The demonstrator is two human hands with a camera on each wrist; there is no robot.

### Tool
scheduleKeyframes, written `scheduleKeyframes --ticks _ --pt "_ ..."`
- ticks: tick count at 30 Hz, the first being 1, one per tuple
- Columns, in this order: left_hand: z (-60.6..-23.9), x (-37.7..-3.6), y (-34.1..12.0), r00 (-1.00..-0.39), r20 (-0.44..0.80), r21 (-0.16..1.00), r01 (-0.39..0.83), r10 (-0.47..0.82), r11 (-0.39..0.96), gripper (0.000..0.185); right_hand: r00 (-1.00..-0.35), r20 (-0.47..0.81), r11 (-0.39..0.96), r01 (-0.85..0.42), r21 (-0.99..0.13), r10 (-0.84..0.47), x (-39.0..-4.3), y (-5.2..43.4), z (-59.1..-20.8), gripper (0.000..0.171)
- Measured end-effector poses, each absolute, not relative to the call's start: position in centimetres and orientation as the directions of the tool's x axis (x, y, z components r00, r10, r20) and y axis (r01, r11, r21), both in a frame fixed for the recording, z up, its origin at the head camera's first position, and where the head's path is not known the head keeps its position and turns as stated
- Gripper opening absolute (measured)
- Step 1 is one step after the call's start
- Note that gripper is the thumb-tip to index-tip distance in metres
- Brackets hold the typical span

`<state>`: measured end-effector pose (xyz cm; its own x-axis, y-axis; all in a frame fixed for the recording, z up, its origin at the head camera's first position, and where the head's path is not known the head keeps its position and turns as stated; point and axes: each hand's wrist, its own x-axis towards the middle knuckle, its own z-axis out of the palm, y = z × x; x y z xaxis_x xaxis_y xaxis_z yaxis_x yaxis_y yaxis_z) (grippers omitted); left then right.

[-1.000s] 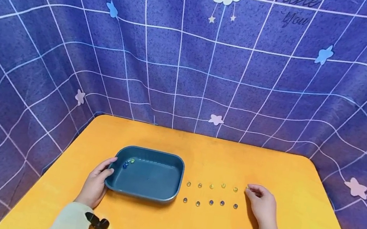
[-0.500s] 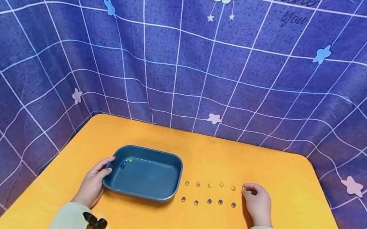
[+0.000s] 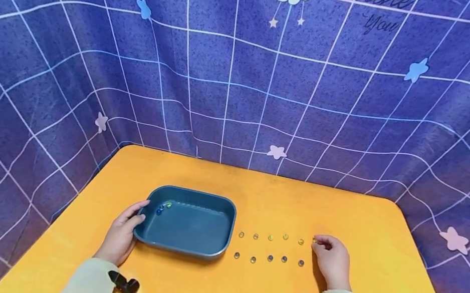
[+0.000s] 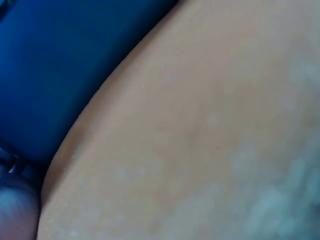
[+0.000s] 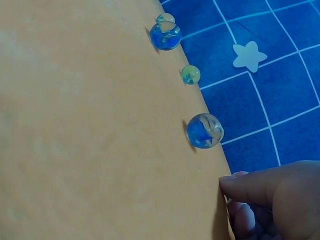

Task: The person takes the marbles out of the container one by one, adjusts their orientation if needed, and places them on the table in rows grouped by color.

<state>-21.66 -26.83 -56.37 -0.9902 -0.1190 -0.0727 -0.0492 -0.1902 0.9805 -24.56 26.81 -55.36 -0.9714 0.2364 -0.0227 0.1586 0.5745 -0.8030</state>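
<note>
- Right-hand grip [image 3: 331, 260], head view: I see the fingers curled with the tips pinched on a small yellowish marble [image 3: 314, 240], which sits at the fingertips on the far-left corner of the grip. The other marbles lie in two rows [image 3: 270, 248] running straight out to the left of that grip, the long axis of the rows pointing from the grip toward the blue tray [image 3: 183, 247]. That puts the right hand next to the rows, while the left hand [image 3: 121, 233] is well apart from them on the tray's far side.
- Left-hand grip, same view: thumb and fingers rest against the tray's left rim, holding it on the orange table [image 3: 282, 194]. Two marbles [image 3: 164, 208] lie inside the tray, in the far corner just beyond that thumb.
- Left wrist view: I make out only blurred table surface and dark blue at the upper left; the grip itself cannot be read here.
- Right wrist view: curled fingers [image 5: 270, 187] show at the lower right, and a blue-and-yellow marble [image 5: 204, 131] lies just ahead of them, with more strung out beyond it along one line.
</note>
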Motion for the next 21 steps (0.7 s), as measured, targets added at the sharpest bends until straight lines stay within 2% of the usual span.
scheduleKeyframes --ticks 21 --pt "-56.38 -21.66 -26.83 -0.991 -0.071 0.980 -0.048 -0.116 -0.194 0.047 -0.966 -0.059 0.540 0.191 -0.820 0.251 -24.58 26.93 -55.39 0.027"
